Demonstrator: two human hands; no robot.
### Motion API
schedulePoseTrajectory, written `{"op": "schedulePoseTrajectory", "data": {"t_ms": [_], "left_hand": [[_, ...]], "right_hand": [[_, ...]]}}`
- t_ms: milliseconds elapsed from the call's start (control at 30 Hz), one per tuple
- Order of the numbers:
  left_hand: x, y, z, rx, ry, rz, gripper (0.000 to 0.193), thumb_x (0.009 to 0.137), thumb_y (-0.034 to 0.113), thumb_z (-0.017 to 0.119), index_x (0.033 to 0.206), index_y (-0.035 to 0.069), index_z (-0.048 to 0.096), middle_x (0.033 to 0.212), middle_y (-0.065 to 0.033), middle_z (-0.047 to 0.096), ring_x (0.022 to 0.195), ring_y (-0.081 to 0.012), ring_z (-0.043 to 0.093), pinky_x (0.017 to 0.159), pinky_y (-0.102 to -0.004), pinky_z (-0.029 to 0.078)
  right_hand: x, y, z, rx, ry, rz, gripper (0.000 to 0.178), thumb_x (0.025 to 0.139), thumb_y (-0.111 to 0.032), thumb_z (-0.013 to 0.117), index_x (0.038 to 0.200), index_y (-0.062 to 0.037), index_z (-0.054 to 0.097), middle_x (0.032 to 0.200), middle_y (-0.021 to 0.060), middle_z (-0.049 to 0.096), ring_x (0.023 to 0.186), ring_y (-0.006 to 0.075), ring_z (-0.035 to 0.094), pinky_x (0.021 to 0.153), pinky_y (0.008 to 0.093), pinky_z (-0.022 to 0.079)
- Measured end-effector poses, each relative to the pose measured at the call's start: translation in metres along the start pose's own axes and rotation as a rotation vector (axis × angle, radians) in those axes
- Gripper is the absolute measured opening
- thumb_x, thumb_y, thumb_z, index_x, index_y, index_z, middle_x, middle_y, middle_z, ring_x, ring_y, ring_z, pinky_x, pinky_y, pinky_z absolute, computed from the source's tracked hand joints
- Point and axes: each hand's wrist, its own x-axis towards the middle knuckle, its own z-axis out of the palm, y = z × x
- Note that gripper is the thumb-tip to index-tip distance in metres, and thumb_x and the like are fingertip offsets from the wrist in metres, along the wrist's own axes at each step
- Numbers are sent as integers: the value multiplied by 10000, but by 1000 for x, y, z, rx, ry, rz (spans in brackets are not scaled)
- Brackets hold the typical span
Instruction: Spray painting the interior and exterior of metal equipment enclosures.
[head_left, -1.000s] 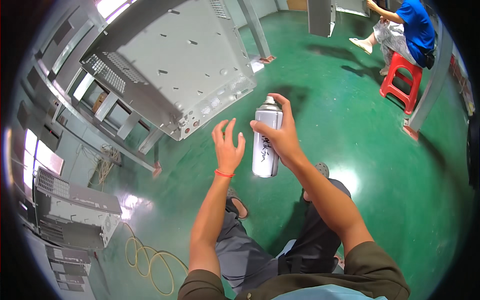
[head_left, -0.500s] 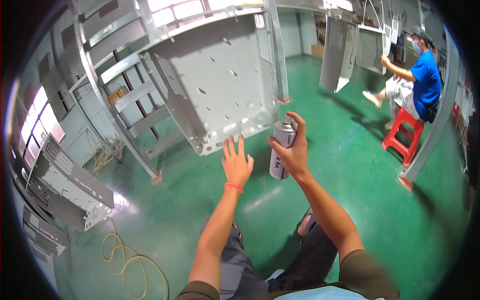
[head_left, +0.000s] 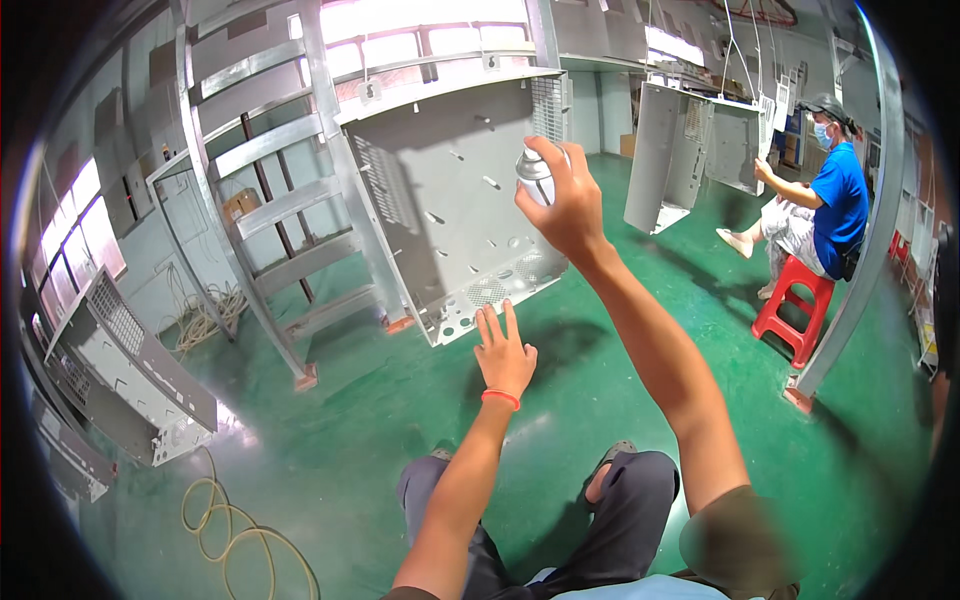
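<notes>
A grey sheet-metal cabinet shell [head_left: 420,140] hangs in front of me, its open side toward me, with small pins on the back panel and perforated side vents. My left hand [head_left: 507,362], a red band at its wrist, reaches to the shell's lower flange with fingers spread; the fingertips are at the edge, and whether they touch it I cannot tell. My right hand [head_left: 570,205] grips a silver-topped spray can [head_left: 534,172] before the shell's right half. The index finger rests on top of the can at its nozzle. Most of the can's body is hidden by the hand.
A metal ladder-like frame [head_left: 290,205] stands to the left. Other grey shells [head_left: 175,370] lean at far left, near a yellow hose [head_left: 235,535] on the green floor. At right, a person [head_left: 840,195] sits on a red stool [head_left: 795,310] beside a post [head_left: 860,250] and hanging shells [head_left: 665,150].
My right hand has lifted the spray can upward and a little left, turning it so its body is mostly hidden. My view has tilted up. The left hand stays by the shell's lower edge.
</notes>
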Motion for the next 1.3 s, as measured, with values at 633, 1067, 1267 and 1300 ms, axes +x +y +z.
{"op": "schedulePoseTrajectory", "data": {"t_ms": [633, 1067, 1267, 1300], "left_hand": [[-1, -1, 2, -105, 22, 17, 923, 832, 266, 778, 1631, 98, 348, 1657, -268, 301, 1583, -471, 196, 1044, -537, 543], [6, -18, -1, -379, -82, 82, 674, 970, 363, 666, 1551, 66, 498, 1639, -215, 419, 1585, -461, 214, 1297, -633, 172], [5, -26, 12, -238, -21, 133, 633, 987, 397, 659, 1542, 122, 531, 1701, -187, 320, 1595, -490, 140, 1289, -612, 221], [2, -35, 18, -184, 11, 132, 642, 970, 386, 683, 1540, 131, 534, 1711, -192, 286, 1593, -504, 119, 1274, -599, 270]], "right_hand": [[-5, -14, 3, -8, 175, 25, 630, 778, -43, 845, 1355, -99, 597, 1175, 194, 630, 937, 368, 706, 773, 429, 604], [-12, -121, 64, 803, -180, 89, 646, 811, -152, 816, 1396, -233, 554, 1189, 116, 609, 1003, 362, 677, 843, 445, 579], [5, -127, 80, 766, -203, 154, 650, 810, -130, 811, 1402, -216, 556, 1174, 112, 621, 1028, 350, 673, 888, 445, 569], [10, -129, 81, 758, -160, 178, 644, 812, -137, 809, 1401, -214, 560, 1177, 117, 614, 1035, 356, 675, 891, 447, 569]]}}
